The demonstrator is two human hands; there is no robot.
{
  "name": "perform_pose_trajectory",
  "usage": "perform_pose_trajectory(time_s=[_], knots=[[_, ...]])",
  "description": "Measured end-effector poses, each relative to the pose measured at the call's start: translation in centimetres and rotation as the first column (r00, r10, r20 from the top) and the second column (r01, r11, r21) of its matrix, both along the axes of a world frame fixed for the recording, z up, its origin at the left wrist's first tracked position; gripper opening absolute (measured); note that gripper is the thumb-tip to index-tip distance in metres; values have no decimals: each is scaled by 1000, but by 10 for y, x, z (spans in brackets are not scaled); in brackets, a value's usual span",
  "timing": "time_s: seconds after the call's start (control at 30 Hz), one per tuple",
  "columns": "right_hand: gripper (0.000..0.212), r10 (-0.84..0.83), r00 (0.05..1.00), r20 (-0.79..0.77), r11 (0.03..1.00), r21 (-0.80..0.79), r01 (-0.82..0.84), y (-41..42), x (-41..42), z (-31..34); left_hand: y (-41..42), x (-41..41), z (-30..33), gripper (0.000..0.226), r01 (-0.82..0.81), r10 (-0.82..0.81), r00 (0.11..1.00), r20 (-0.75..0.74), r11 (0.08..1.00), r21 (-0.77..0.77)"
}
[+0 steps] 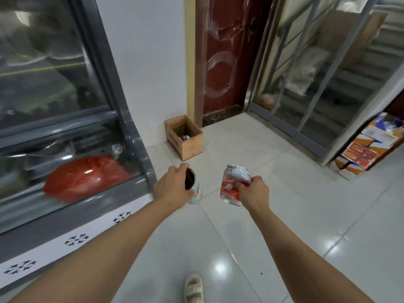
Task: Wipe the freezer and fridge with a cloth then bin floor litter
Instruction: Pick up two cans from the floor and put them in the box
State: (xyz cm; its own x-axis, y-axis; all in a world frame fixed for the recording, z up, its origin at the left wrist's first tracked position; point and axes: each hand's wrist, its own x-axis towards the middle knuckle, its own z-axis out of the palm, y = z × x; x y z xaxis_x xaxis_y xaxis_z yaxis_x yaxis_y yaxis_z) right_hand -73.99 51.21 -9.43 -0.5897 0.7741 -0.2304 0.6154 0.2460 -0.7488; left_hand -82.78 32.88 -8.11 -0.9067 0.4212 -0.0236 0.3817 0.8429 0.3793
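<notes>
White floor tiles (251,215) run ahead to the cardboard box (184,138) at twelve o'clock, well apart from both hands. My left hand (172,188) grips an opened can (193,189); my right hand (252,192) pinches a dented red-and-white can (231,184). Left seems slightly nearer.

No legible words anywhere. Red characters on the crushed can (234,184), too blurred to read. Black snowflake marks along the freezer's white band (54,248), near left. Print on far-right cartons (369,145) unreadable.
</notes>
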Motion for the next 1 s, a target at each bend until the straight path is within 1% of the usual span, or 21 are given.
perform_pose_trajectory(time_s=[0.1,0.3,0.5,0.67,0.83,1.0], knots=[[31,-9,1000,2,1000,-4,9,36,-62,-4,40,-62,-6,65,-1,1,1000,18,1000,9],[31,-2,1000,22,1000,-9,2,100,-177,0,101,-175,-2,61,-3,5,999,52,1000,-24],[31,50,998,24,999,-5,-50,163,-286,-6,159,-273,-5,61,-53,54,998,32,998,-33],[30,142,989,34,990,-9,-142,218,-388,-20,209,-356,-13,61,-167,167,984,56,986,-19],[33,263,963,55,965,-1,-263,275,-499,-24,257,-431,-20,60,-320,321,942,102,947,-17],[35,321,944,73,946,12,-323,305,-582,-30,282,-491,-30,61,-395,396,910,124,918,-34]])
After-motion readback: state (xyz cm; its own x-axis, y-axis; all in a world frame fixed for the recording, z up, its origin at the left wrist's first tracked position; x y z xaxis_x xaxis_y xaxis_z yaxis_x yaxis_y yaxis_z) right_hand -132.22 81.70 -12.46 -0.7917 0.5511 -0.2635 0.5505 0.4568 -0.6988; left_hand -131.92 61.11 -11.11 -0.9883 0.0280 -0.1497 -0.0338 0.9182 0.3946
